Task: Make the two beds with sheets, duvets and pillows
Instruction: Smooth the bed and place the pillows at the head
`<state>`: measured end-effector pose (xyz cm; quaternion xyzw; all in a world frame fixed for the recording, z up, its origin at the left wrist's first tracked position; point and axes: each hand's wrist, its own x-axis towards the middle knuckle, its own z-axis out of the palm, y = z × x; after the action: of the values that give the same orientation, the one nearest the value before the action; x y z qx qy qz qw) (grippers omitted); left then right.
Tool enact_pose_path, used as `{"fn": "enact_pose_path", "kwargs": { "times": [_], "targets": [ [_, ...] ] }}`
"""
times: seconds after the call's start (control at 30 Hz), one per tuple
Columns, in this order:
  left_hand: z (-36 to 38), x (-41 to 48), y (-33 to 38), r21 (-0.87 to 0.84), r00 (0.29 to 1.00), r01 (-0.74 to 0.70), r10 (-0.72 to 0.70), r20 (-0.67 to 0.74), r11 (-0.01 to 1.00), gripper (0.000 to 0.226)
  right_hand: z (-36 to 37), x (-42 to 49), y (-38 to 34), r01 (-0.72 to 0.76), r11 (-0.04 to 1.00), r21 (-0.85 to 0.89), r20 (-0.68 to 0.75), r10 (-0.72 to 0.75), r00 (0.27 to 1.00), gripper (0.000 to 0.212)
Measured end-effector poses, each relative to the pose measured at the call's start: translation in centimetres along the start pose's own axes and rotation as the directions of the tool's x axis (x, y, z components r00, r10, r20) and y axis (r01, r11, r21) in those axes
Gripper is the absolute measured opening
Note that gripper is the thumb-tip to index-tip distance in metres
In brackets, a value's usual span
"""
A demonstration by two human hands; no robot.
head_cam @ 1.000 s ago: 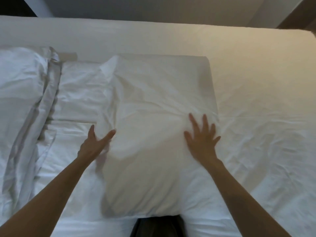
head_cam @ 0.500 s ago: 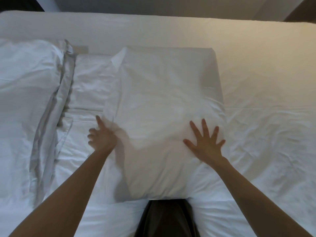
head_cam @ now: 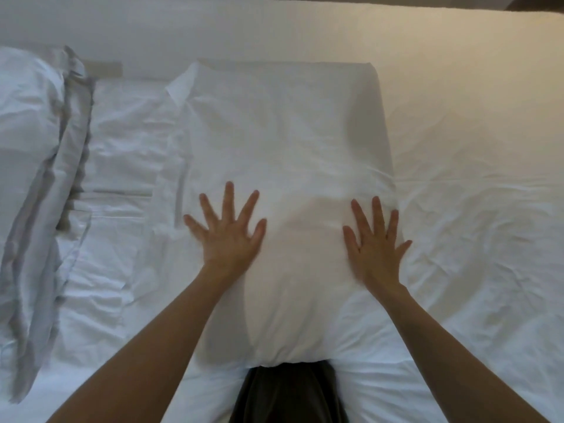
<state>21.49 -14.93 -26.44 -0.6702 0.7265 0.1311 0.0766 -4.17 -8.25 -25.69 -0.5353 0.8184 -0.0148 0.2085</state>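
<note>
A white pillow in its case lies lengthwise in front of me on the white sheeted bed. My left hand presses flat on the pillow's left side with fingers spread wide. Flat on the pillow's right side rests my right hand, fingers also straight and spread. A loose flap of the pillowcase sticks out at the far left corner. A second white pillow or bundled bedding sits at the left edge.
A grey-edged fold of fabric runs down the left beside the bundled bedding. Wrinkled white sheet spreads between it and the pillow. The bed's far edge runs along the top. Dark clothing shows at the bottom centre.
My left hand came up from the pillow's left edge, where its fingers were curled under, and now lies flat and spread on top. My right hand stayed flat on the right side.
</note>
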Motion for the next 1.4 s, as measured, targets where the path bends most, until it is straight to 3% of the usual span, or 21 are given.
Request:
{"fn": "enact_pose_path", "kwargs": {
  "times": [0.07, 0.2, 0.33, 0.43, 0.63, 0.8, 0.97, 1.07, 1.2, 1.4],
  "targets": [
    [-0.4, -0.4, -2.0, -0.023, 0.998, 0.065, -0.064, 0.022, 0.998, 0.059, -0.1, -0.4, 0.2, -0.107, 0.994, 0.033, 0.001, 0.107, 0.994, 0.060],
    [-2.3, -1.0, -3.3, -0.042, 0.994, 0.064, -0.061, 0.087, 0.997, 0.062, -1.1, 0.2, -0.2, -0.220, 0.965, 0.141, 0.062, 0.213, 0.975, 0.069],
    [-4.8, 0.4, -2.6, -0.082, 1.000, -0.020, 0.018, -0.020, 0.996, 0.060, -3.6, 2.6, -0.6, -0.222, 0.904, 0.365, 0.071, 0.211, 0.975, 0.097],
    [-5.0, 2.4, -1.7, -0.120, 0.998, -0.039, 0.033, -0.052, 0.992, 0.058, -4.7, 5.1, -1.0, -0.233, 0.875, 0.425, 0.066, 0.227, 0.972, 0.105],
    [-1.7, 5.2, -1.6, -0.121, 0.986, 0.163, -0.159, 0.042, 0.979, 0.062, -2.8, 8.6, -0.7, -0.338, 0.833, 0.438, 0.064, 0.346, 0.936, 0.104],
    [0.7, 5.8, -1.4, -0.106, 0.981, 0.193, -0.193, 0.015, 0.975, 0.060, -1.4, 9.5, 0.6, -0.306, 0.800, 0.517, -0.018, 0.368, 0.930, 0.101],
    [0.6, 5.9, -1.7, -0.165, 0.981, 0.194, -0.194, 0.019, 0.967, 0.058, -1.5, 10.4, 1.0, -0.392, 0.792, 0.469, 0.075, 0.406, 0.911, 0.108],
    [-0.4, 5.2, -2.1, -0.200, 0.985, 0.174, -0.167, 0.050, 0.964, 0.057, -3.0, 10.6, 0.9, -0.445, 0.770, 0.457, 0.136, 0.434, 0.891, 0.105],
    [-2.9, 4.1, -3.3, -0.257, 0.985, 0.134, -0.100, 0.141, 0.957, 0.056, -5.3, 8.3, -0.7, -0.410, 0.750, 0.519, 0.087, 0.431, 0.898, 0.099],
    [-8.3, -2.0, -3.3, -0.429, 0.997, -0.029, 0.055, 0.050, 0.903, 0.057, -10.8, 3.1, -6.0, -0.270, 0.771, 0.576, -0.044, 0.359, 0.932, 0.082]
  ]
}}
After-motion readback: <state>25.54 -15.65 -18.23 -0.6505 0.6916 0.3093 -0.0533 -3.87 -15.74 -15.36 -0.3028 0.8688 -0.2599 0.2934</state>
